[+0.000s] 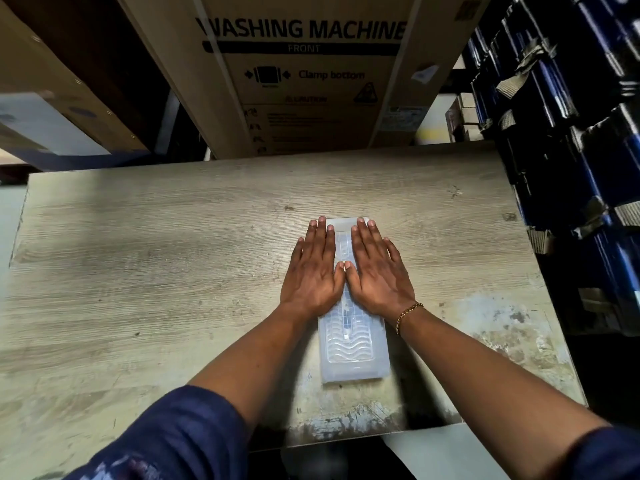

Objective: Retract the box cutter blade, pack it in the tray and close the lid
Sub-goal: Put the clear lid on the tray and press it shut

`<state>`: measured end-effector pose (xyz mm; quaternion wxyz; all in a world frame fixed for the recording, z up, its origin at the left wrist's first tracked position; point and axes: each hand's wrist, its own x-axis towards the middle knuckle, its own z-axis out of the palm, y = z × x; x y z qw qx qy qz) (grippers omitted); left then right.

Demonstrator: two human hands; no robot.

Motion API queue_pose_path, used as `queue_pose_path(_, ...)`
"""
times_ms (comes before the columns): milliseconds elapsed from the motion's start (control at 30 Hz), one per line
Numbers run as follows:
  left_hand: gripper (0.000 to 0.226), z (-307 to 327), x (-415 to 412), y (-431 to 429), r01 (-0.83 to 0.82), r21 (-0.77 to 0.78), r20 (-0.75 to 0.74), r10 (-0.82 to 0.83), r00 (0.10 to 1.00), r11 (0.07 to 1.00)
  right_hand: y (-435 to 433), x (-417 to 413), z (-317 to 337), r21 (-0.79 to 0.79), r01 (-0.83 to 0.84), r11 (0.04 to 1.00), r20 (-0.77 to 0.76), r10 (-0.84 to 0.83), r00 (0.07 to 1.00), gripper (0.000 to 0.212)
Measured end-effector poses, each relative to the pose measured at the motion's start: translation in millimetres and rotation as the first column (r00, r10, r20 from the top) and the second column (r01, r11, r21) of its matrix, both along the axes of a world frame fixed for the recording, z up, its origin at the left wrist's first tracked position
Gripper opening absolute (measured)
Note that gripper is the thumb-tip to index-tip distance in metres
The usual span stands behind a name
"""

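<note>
A long translucent plastic tray (353, 355) lies lengthwise on the wooden table, its clear ribbed lid down over it. Through the lid I see the box cutter (347, 318) lying along the middle, partly hidden by my hands. My left hand (317, 271) rests flat, palm down, on the left side of the lid's far half. My right hand (379, 271) lies flat on the right side, a gold bracelet at its wrist. The thumbs meet over the centre line. Neither hand grips anything.
The worn wooden table (138, 271) has a chipped front edge. A large cardboard washing machine box (301, 74) stands behind the far edge. Dark blue strapped stacks (588, 133) rise at the right. More cartons (52, 98) sit at the far left.
</note>
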<state>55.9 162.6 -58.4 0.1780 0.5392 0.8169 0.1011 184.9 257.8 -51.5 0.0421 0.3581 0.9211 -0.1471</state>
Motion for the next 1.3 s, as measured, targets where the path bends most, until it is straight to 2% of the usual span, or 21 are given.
queue_pose_path(200, 0.073, 3.4, -0.7, 0.3, 0.006, -0.038, -0.027, -0.007, 1.0, 0.999, 0.6, 0.1, 1.5, 0.002, -0.012, 1.0, 0.012, 0.012, 1.0, 0.072)
queue_pose_path(500, 0.074, 15.9, -8.4, -7.7, 0.007, -0.004, -0.02, -0.007, 1.0, 1.0, 2.5, 6.7, 18.1, 0.055, -0.018, 0.998, 0.034, 0.016, 0.999, 0.076)
queue_pose_path(900, 0.076, 41.0, -15.4, -36.1, -0.028, -0.043, -0.123, 0.022, 0.992, 0.999, -4.2, 16.7, 49.7, 0.063, 0.002, 0.998, 0.054, -0.005, 0.999, 0.075)
queue_pose_path(1300, 0.075, 69.4, -14.3, -69.3, -0.051, -0.039, -0.146, 0.045, 0.988, 0.998, -28.4, 38.9, 69.8, 0.064, 0.022, 0.998, 0.033, -0.024, 0.999, 0.075)
